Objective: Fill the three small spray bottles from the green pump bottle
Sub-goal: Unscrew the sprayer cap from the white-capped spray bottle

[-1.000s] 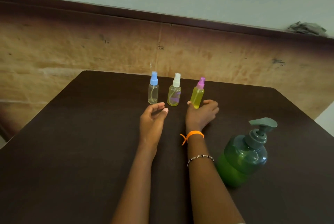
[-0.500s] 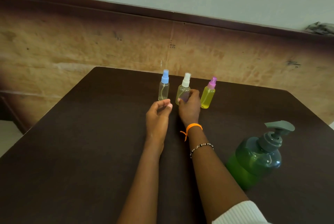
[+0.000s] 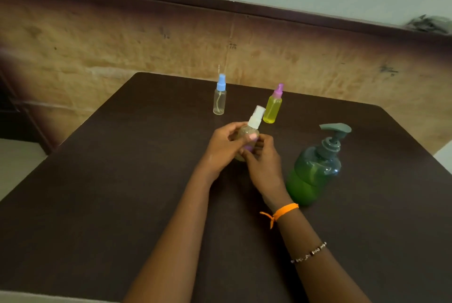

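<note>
While both hands meet over the table, the white-capped bottle sits between them, lifted toward the person with its long axis tilted, cap up and slightly right. Left hand curls round the body from the left; right hand grips it from the right and below, fingers closed on it. Its cap is still on, so unscrewing looks like the coming move. Pump bottle stands just right of the right hand, the nearer one. Blue-capped bottle and pink-capped bottle, already yellow-filled, stand upright farther back.
</note>
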Motion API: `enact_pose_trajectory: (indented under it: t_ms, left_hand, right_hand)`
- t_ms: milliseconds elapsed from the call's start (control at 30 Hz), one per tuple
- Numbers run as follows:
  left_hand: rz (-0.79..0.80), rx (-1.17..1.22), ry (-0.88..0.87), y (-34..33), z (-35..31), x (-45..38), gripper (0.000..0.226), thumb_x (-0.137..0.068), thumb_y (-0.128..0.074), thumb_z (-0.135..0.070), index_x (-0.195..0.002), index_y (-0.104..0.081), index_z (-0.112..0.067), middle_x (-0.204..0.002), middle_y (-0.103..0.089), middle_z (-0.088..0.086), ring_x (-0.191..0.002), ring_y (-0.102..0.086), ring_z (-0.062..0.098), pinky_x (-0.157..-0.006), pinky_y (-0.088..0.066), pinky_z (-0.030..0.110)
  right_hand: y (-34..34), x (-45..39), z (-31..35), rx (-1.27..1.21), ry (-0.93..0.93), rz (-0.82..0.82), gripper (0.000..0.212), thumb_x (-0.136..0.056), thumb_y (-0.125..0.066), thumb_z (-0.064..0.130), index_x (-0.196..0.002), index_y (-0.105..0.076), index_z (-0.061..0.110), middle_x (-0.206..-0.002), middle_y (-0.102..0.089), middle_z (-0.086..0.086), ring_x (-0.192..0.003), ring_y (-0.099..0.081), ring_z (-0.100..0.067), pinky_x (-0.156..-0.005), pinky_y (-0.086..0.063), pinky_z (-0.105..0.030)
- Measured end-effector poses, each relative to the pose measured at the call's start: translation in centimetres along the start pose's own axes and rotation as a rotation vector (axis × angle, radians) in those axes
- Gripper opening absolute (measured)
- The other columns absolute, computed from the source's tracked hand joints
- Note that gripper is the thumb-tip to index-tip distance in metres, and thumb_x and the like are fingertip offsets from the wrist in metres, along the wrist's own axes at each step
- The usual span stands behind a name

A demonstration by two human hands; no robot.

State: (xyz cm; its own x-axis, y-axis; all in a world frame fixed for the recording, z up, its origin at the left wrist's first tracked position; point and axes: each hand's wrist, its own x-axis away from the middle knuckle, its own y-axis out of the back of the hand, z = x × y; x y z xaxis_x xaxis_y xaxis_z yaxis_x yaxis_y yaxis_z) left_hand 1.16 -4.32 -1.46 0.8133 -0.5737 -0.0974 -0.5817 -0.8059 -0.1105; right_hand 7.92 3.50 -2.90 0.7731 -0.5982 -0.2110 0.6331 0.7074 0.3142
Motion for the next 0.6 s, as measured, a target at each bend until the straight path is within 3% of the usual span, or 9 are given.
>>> enact_pose_trajectory:
  t_ms: [67, 133, 267, 433, 600]
  left_hand:
    - [-0.037, 0.023, -0.013, -0.2, -0.3, 1.3, 0.027, -0.081, -0.07, -0.013, -0.105, -0.063, -0.023, -0.104, -0.069, 0.001, -0.099, -0.065, 0.013, -0.079, -0.055, 0.024]
    - [-0.09, 0.054, -0.033, -0.6, -0.4, 2.8, 0.027, -0.08, -0.072, -0.012, -0.105, -0.065, -0.018, -0.1, -0.07, -0.002, -0.096, -0.066, 0.011, -0.081, -0.055, 0.024]
    - [-0.226, -0.041, -0.122, -1.7, 0.5, 4.8, 0.033, -0.075, -0.077, -0.015, -0.103, -0.062, -0.02, -0.1, -0.069, -0.003, -0.094, -0.067, 0.009, -0.08, -0.054, 0.022]
    - [-0.357, -0.332, -0.325, -2.6, 1.5, 5.3, 0.031, -0.069, -0.081, -0.015, -0.091, -0.059, -0.016, -0.091, -0.064, -0.002, -0.082, -0.061, 0.005, -0.068, -0.045, 0.011]
    - [-0.376, -0.473, -0.477, -3.0, 1.2, 5.7, 0.034, -0.066, -0.072, -0.03, -0.071, -0.039, -0.028, -0.075, -0.046, -0.009, -0.07, -0.048, 0.006, -0.058, -0.036, 0.013]
  right_hand:
    - [0.9, 1.2, 0.5, -0.037, 0.072, 0.051, 0.035, -0.084, -0.064, 0.004, -0.113, -0.049, 0.016, -0.109, -0.061, 0.001, -0.098, -0.061, -0.011, -0.079, -0.051, -0.013]
    - [1.5, 2.3, 0.5, -0.067, 0.137, 0.075, 0.039, -0.083, -0.062, 0.004, -0.117, -0.051, 0.019, -0.115, -0.061, 0.0, -0.104, -0.061, -0.01, -0.087, -0.052, -0.023]
    - [2.5, 3.8, 0.6, -0.083, 0.276, -0.012, 0.045, -0.078, -0.051, 0.006, -0.122, -0.057, 0.016, -0.116, -0.056, 0.001, -0.11, -0.058, -0.009, -0.094, -0.049, -0.025]
    - [2.9, 3.9, 1.5, -0.108, 0.329, -0.152, 0.017, -0.081, -0.064, 0.017, -0.096, -0.058, 0.021, -0.097, -0.061, -0.003, -0.09, -0.062, -0.012, -0.077, -0.052, -0.023]
    - [2.5, 4.0, 1.5, -0.09, 0.278, -0.243, 0.028, -0.072, -0.078, 0.025, -0.08, -0.052, 0.023, -0.083, -0.059, -0.004, -0.071, -0.053, -0.009, -0.064, -0.045, -0.02]
